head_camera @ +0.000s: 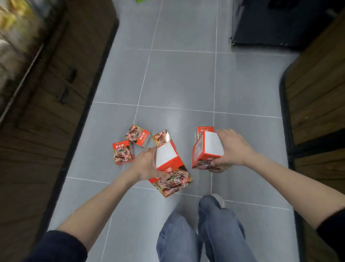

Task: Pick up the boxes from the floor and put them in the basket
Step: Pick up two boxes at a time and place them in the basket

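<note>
1. Grey tile floor (179,78) fills the aisle, running between dark wood cabinets (61,78) on the left and a wood-panelled unit (317,93) on the right. It is bare except for the cluster of cartons near the person's feet, which is why both arms reach down and forward.

2. Blue jeans (205,233) show at the bottom. The person stands right over the pile, so both arms get to it at once.

3. The left hand (147,164) is clamped on the biggest-looking carton, a red beef-picture box (171,168). Fingers are on its far side, thumb on the printed face, white end panel tilted up. I judge it is lifted, but contact with the floor is hard to rule out.

4. The right hand (231,149) is wrapped over a second red box (207,149), palm on its right side, fingers curled under the lower edge. One carton per hand, so two go in one trip.

5. Just behind that sits another red box (204,130), partly hidden.

6. Three more boxes lie loose: one (163,137) behind the left-hand carton, one (138,135) further left, one (123,152) nearest the cabinets.

7. No basket is in view, so where these cartons go I cannot tell. A green scrap (140,1) peeks in at the top edge, unidentifiable.
</note>
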